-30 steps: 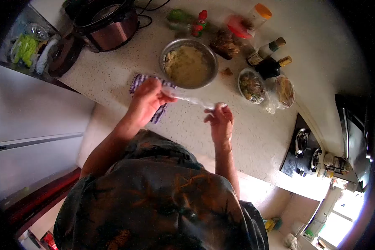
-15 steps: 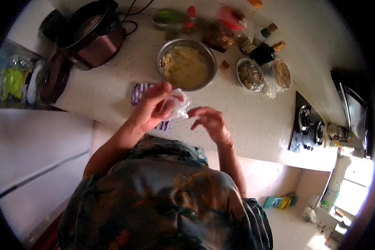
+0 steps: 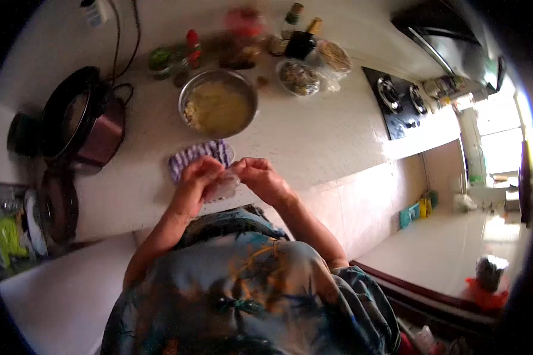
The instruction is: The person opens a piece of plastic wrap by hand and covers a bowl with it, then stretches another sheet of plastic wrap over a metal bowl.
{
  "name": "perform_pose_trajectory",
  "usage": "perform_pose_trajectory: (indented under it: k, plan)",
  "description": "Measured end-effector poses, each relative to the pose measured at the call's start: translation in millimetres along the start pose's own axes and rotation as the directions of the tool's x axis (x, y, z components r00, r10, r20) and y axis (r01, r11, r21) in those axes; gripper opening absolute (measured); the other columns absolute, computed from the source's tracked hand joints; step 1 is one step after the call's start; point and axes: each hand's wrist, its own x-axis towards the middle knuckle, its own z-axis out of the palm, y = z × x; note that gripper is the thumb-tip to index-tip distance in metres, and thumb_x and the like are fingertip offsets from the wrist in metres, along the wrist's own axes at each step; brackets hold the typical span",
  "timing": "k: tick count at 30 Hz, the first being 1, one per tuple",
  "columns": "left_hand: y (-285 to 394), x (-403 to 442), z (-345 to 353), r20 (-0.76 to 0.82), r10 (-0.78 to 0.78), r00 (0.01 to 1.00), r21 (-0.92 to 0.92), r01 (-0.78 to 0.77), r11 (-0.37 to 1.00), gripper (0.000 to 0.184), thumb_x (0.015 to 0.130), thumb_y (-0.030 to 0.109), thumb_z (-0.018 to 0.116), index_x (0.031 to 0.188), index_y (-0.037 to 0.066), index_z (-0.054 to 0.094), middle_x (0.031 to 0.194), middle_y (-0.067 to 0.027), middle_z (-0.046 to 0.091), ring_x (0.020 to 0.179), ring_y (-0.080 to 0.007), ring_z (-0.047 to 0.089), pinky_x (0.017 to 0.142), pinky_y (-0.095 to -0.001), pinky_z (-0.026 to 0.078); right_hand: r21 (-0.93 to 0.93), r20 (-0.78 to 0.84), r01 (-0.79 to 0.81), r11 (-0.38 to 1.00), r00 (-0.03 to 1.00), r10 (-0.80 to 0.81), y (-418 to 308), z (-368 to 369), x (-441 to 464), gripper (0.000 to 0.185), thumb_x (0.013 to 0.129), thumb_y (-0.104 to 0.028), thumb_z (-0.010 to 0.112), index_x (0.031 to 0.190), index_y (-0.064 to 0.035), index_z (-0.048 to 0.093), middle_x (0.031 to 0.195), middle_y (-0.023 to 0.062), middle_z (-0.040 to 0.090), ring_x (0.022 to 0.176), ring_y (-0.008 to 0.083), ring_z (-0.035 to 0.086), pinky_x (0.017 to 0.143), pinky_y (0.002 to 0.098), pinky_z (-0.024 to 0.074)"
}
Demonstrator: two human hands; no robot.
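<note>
Close to my body, both hands meet at a piece of thin, crumpled clear plastic [image 3: 224, 188]; whether it is a bag or a glove I cannot tell. My left hand [image 3: 200, 176] is closed on its left side. The fingers of my right hand [image 3: 263, 178] pinch its upper right edge. Just beyond my left hand, a purple-and-white striped cloth [image 3: 189, 157] lies on the counter. Farther back stands a metal bowl [image 3: 253, 112] holding a pale yellowish mixture [image 3: 219, 109].
A dark red electric cooker [image 3: 103, 133] stands open at the left. Along the back are a red-capped bottle [image 3: 193, 50], a dark bottle [image 3: 302, 44] and a plastic-covered bowl [image 3: 300, 77]. The gas stove [image 3: 397, 106] is on the right.
My right hand has come in from the right and now grips the plastic's edge. Both hands are lower and nearer my body. The camera view has turned to the right.
</note>
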Motion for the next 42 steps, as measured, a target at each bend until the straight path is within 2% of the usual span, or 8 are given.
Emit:
perform_pose_trajectory:
  k: [6, 10, 19, 28, 31, 34, 37, 42]
  plan:
    - [-7.8, 8.3, 9.1, 0.151, -0.171, 0.974, -0.024, 0.177, 0.984, 0.016, 0.08, 0.019, 0.065, 0.086, 0.008, 0.056, 0.071, 0.0046, 0.052, 0.055, -0.0027, 0.044, 0.045, -0.0166, 0.033, 0.609, 0.121, 0.147, 0.78, 0.954, -0.274, -14.8, -11.7, -17.1, 0.026, 0.09, -0.028, 0.045, 0.087, -0.0046, 0.056, 0.088, 0.0093, 0.061, 0.082, 0.0232, 0.058, 0.081, 0.0362, 0.0425]
    - [-6.2, 12.0, 5.2, 0.296, -0.251, 0.922, 0.22, 0.19, 0.957, 0.014, 0.079, 0.015, 0.065, 0.087, 0.008, 0.056, 0.073, 0.0035, 0.053, 0.058, -0.0052, 0.047, 0.05, -0.0181, 0.037, 0.552, 0.008, 0.241, 0.798, 0.956, -0.294, -27.1, -31.0, -28.0, 0.022, 0.09, -0.025, 0.047, 0.088, -0.0056, 0.056, 0.084, 0.007, 0.06, 0.078, 0.0193, 0.058, 0.072, 0.0325, 0.0454]
    - [25.3, 35.5, 18.9, 0.43, 0.029, 0.903, -0.56, 0.241, 0.793, 0.027, 0.09, 0.028, 0.048, 0.104, 0.009, 0.06, 0.091, -0.0069, 0.06, 0.084, -0.0168, 0.054, 0.078, -0.0348, 0.042, -0.309, -0.047, -0.039, 0.95, 0.999, 0.025, -9.3, -53.6, -37.3, 0.024, 0.087, -0.026, 0.053, 0.087, -0.004, 0.061, 0.069, -0.0032, 0.052, 0.059, 0.0049, 0.044, 0.05, 0.0223, 0.0352]
    - [34.5, 31.6, 73.9, 0.611, 0.091, 0.786, -0.53, 0.321, 0.785, 0.041, 0.093, 0.037, 0.039, 0.12, 0.008, 0.05, 0.078, -0.0054, 0.05, 0.07, -0.0159, 0.043, 0.062, -0.0323, 0.036, 0.064, 0.117, 0.072, 0.995, 0.99, -0.079, -30.9, -60.1, -50.4, 0.031, 0.092, -0.032, 0.049, 0.087, -0.0041, 0.061, 0.071, -0.0039, 0.054, 0.063, 0.0049, 0.046, 0.054, 0.022, 0.0372]
    - [14.5, 30.3, 77.5, -0.006, -0.205, 0.979, -0.467, 0.179, 0.866, 0.04, 0.093, 0.039, 0.039, 0.116, 0.008, 0.052, 0.076, -0.0039, 0.051, 0.07, -0.0154, 0.048, 0.062, -0.0335, 0.04, 0.231, 0.063, 0.288, 0.929, 0.949, -0.31, -42.1, -70.0, -54.3, 0.034, 0.09, -0.036, 0.05, 0.092, -0.0039, 0.06, 0.081, 0.0028, 0.06, 0.07, 0.0113, 0.055, 0.057, 0.0245, 0.0442]
    - [-44.2, 69.3, 2.9, 0.866, -0.067, 0.495, -0.301, 0.625, 0.72, 0.04, 0.092, 0.038, 0.041, 0.119, 0.009, 0.049, 0.087, -0.0023, 0.055, 0.076, -0.0168, 0.052, 0.063, -0.0307, 0.044, 0.401, 0.008, 0.41, 0.819, 0.893, -0.451, -70.7, -76.3, -64.8, 0.03, 0.09, -0.03, 0.05, 0.09, -0.001, 0.058, 0.088, 0.0103, 0.061, 0.082, 0.0181, 0.059, 0.064, 0.0297, 0.0477]
    - [-37.3, 49.2, 22.5, 0.611, -0.099, 0.786, 0.506, -0.291, 0.812, 0.034, 0.092, 0.033, 0.043, 0.111, 0.006, 0.051, 0.088, -0.0013, 0.059, 0.073, -0.0155, 0.056, 0.057, -0.0275, 0.046, 0.382, -0.033, 0.415, 0.826, 0.899, -0.436, -74.0, -76.7, -65.7, 0.029, 0.09, -0.025, 0.051, 0.095, 0.0015, 0.059, 0.091, 0.0129, 0.063, 0.08, 0.0176, 0.06, 0.064, 0.0287, 0.0478]
    - [-37.6, 45.1, 37.3, 0.296, -0.523, 0.799, 0.237, 0.469, 0.851, 0.024, 0.091, 0.026, 0.047, 0.1, 0.005, 0.054, 0.077, -0.0036, 0.057, 0.062, -0.0137, 0.053, 0.051, -0.0261, 0.043, 0.309, -0.106, 0.439, 0.844, 0.898, -0.428, -73.8, -74.0, -71.7, 0.028, 0.09, -0.026, 0.051, 0.09, 0.0017, 0.059, 0.083, 0.0112, 0.061, 0.063, 0.0141, 0.056, 0.052, 0.0253, 0.0453]
